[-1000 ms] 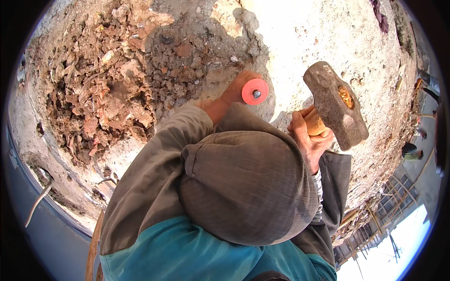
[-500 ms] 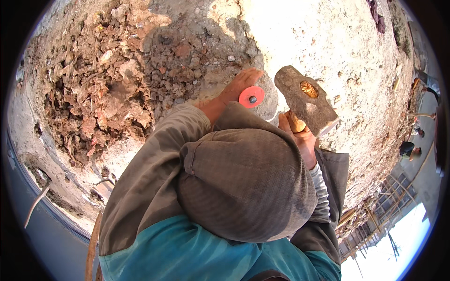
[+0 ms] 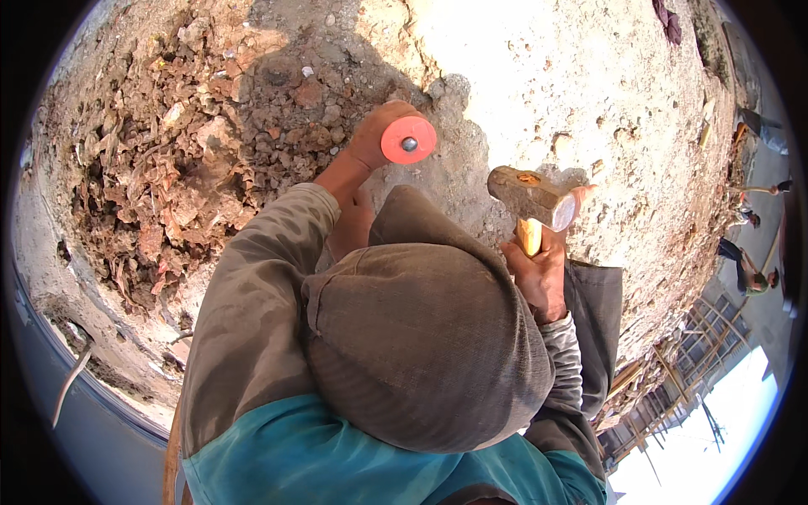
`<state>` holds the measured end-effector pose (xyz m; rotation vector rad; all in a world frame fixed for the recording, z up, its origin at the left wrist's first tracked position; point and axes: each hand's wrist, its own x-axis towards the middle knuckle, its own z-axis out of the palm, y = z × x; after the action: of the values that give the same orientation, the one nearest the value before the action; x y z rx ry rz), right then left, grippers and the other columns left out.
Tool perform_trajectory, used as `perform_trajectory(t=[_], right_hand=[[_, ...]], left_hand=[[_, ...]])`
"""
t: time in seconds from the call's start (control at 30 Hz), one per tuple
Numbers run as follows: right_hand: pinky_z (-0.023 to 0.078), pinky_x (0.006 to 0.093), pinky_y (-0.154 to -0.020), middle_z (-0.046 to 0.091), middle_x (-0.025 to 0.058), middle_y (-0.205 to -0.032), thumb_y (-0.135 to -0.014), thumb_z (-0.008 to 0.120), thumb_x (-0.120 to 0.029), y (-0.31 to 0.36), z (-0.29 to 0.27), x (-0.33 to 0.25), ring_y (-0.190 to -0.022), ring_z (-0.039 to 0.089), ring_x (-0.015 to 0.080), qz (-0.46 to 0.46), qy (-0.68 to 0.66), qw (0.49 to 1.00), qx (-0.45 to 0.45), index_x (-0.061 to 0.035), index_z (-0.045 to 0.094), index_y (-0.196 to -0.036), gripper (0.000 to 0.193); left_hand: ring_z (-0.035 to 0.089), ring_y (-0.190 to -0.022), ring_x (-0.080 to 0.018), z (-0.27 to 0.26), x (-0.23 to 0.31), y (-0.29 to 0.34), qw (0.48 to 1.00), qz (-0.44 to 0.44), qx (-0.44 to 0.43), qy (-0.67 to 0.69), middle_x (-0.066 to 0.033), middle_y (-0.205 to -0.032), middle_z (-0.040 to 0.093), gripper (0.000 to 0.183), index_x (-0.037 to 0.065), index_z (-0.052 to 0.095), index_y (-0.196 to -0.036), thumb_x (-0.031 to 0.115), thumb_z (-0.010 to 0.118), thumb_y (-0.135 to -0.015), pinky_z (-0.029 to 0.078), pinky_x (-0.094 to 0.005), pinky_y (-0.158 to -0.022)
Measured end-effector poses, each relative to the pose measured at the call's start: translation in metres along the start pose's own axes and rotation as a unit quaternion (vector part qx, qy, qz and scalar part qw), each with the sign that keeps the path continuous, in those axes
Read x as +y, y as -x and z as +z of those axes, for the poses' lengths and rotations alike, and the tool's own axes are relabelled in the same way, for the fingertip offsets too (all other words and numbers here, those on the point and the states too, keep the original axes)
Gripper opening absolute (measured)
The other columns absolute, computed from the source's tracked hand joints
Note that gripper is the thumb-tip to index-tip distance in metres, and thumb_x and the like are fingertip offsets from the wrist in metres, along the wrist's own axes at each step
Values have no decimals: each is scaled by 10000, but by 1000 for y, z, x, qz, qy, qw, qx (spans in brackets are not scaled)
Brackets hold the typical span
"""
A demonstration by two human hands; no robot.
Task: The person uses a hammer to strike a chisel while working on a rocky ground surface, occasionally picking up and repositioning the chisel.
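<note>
Fingers of right hand (image 3: 541, 271) grip wood-handled, blocky grey-brown metal hammer (image 3: 523, 198), likely head-heavy, best held low; left hand (image 3: 370, 139) wraps grey-metal-topped tool (image 3: 409, 144) beneath flat red disc (image 3: 423, 130).

We identify an outdoor building site from the heap of rubble (image 3: 181, 172), rough sunlit ground (image 3: 640, 101), sledgehammer (image 3: 523, 195) and wooden-pole framework (image 3: 714, 330).
</note>
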<state>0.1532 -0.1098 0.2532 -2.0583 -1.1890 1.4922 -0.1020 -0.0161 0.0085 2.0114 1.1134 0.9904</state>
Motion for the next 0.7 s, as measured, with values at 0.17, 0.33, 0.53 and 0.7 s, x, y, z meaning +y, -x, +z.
perform_trajectory(t=[0.17, 0.33, 0.53, 0.7], right_hand=[[430, 248, -478, 548, 25, -693, -807, 650, -38, -2, -1, 17, -529, 513, 86, 72, -49, 996, 1, 4, 557, -933, 162], [464, 273, -453, 573, 57, -693, -802, 659, -66, -15, 13, 45, -505, 554, 129, 130, -103, 985, -45, -8, 527, -930, 193], [476, 290, -450, 581, 63, -677, -795, 654, -72, -8, 22, 56, -509, 570, 136, 160, -39, 985, -48, -4, 547, -905, 167], [479, 296, -458, 577, 63, -680, -797, 642, -74, -6, 10, 76, -517, 569, 141, 153, 15, 985, -77, 5, 548, -941, 189]], left_hand=[[649, -918, -207, -127, -46, 17, 915, -286, 232, -167, -71, -1027, 674, 231, 48, 656, -1020, 140, 723, -819, 518, -326, -769], [641, -846, -145, -123, -39, 22, 906, -261, 328, -64, -40, -981, 667, 317, 39, 595, -1145, 151, 696, -866, 534, -313, -715], [630, -886, -175, 9, 10, -30, 868, -253, 257, 341, -39, -983, 648, 292, 52, 599, -1105, 196, 698, -870, 521, -352, -812], [651, -954, -193, -8, -24, -6, 954, -229, 66, 182, -99, -1082, 660, 366, 45, 616, -1134, 143, 730, -801, 541, -314, -804]])
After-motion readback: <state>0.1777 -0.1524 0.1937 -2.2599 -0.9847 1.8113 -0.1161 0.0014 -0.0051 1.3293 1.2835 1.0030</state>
